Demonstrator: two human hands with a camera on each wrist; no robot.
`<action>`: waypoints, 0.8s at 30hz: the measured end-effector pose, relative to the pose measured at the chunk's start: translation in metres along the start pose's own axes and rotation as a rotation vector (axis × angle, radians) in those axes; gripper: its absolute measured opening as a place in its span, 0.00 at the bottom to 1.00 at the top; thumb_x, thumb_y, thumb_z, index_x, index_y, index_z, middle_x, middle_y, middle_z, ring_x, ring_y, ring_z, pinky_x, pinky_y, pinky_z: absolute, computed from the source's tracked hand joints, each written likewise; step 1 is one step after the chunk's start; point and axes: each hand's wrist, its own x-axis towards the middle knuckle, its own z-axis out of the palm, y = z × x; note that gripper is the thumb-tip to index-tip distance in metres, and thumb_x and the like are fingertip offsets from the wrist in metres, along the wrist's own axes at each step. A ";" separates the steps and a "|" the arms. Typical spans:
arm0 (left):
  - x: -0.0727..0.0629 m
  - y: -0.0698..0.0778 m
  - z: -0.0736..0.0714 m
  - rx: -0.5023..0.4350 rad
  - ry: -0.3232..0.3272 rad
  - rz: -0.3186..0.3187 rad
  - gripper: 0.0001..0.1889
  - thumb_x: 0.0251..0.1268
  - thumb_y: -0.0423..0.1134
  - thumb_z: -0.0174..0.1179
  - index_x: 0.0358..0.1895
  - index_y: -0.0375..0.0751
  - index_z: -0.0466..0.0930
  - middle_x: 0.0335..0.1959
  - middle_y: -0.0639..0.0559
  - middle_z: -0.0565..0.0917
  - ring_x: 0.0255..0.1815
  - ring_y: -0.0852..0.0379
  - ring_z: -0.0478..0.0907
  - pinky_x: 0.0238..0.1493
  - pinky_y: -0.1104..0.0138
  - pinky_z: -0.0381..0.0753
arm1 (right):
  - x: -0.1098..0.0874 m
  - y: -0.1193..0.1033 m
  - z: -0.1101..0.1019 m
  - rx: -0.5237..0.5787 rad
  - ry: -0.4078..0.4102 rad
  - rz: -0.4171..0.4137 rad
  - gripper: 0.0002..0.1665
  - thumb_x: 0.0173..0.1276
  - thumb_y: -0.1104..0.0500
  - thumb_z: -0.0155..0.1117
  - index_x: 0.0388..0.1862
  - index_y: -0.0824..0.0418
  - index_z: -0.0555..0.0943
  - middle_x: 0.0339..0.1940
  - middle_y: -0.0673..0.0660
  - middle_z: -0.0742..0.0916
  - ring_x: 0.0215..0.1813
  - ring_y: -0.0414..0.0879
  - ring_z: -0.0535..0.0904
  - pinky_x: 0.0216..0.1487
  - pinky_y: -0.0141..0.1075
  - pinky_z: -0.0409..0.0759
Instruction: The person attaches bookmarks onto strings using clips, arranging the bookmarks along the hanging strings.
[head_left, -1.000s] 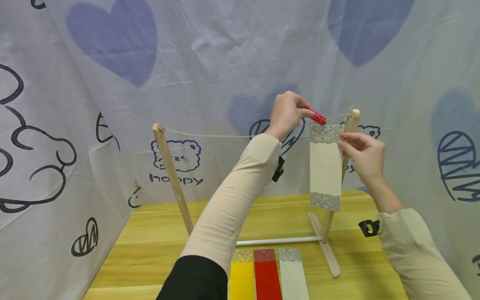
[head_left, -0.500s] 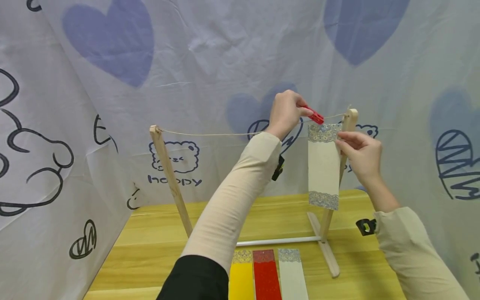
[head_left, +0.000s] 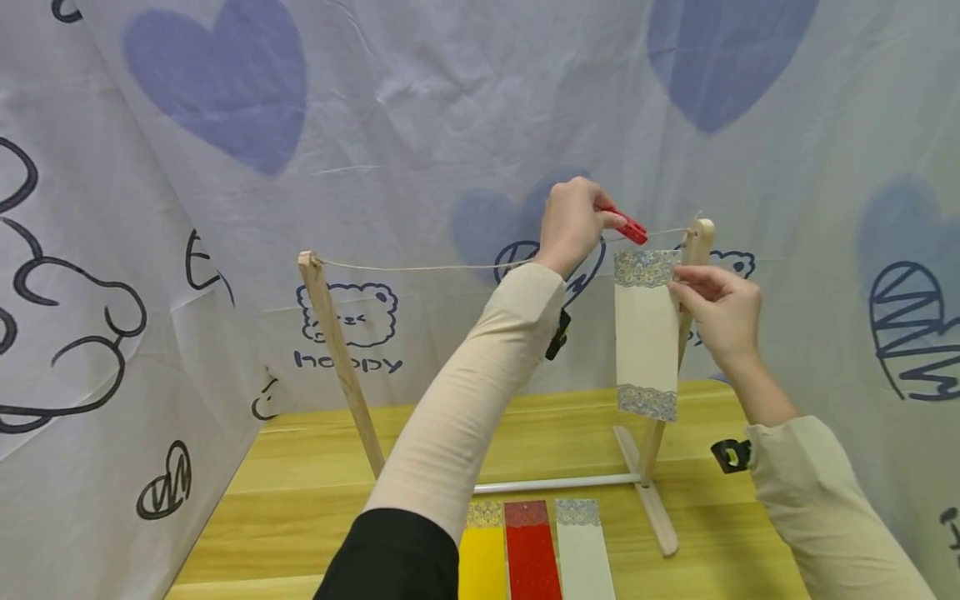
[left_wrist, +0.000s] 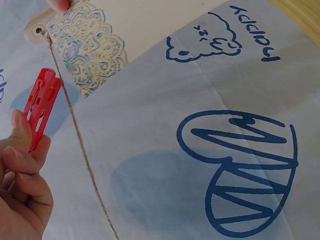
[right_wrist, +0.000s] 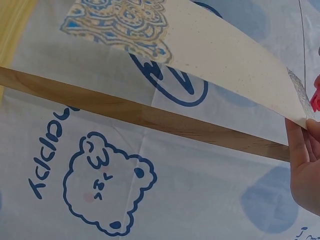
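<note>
My left hand pinches a red plastic clothespin between thumb and fingers. The clothespin's tip points down right, at the string, just above the top edge of a cream paper strip with blue-and-gold lace bands at both ends. With thumb and fingertips, my right hand pinches the strip's upper right edge, and the strip hangs upright below the string. In the left wrist view the clothespin lies right beside the string, near the strip's lace corner.
The string runs between a left wooden post and a right wooden post, joined low down by a white rod. Yellow, red and pale grey strips lie on the wooden table. Printed cloth hangs behind.
The clothespin has risen slightly, so a small gap shows between its tip and the strip's top edge. Both hands keep their grips; the view has shifted a little.
</note>
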 end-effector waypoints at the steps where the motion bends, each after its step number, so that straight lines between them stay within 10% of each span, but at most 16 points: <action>1: 0.000 0.000 0.001 0.001 -0.007 -0.003 0.08 0.52 0.42 0.62 0.33 0.43 0.85 0.29 0.56 0.81 0.27 0.63 0.74 0.23 0.75 0.68 | 0.000 0.000 0.000 -0.003 0.000 -0.002 0.09 0.54 0.72 0.64 0.36 0.74 0.80 0.32 0.53 0.84 0.30 0.31 0.77 0.33 0.22 0.76; 10: 0.001 -0.003 0.004 -0.019 -0.055 -0.009 0.07 0.53 0.41 0.61 0.32 0.42 0.85 0.28 0.55 0.81 0.27 0.62 0.74 0.23 0.74 0.69 | -0.001 -0.001 0.003 -0.017 -0.011 -0.017 0.10 0.55 0.71 0.64 0.36 0.76 0.79 0.31 0.54 0.84 0.27 0.30 0.77 0.30 0.22 0.76; 24: 0.004 -0.002 0.000 -0.069 0.055 0.071 0.11 0.54 0.41 0.61 0.37 0.40 0.84 0.33 0.53 0.81 0.33 0.62 0.75 0.28 0.77 0.70 | -0.001 -0.002 0.003 -0.048 0.008 -0.040 0.08 0.54 0.73 0.63 0.34 0.77 0.79 0.33 0.63 0.84 0.29 0.27 0.77 0.31 0.21 0.76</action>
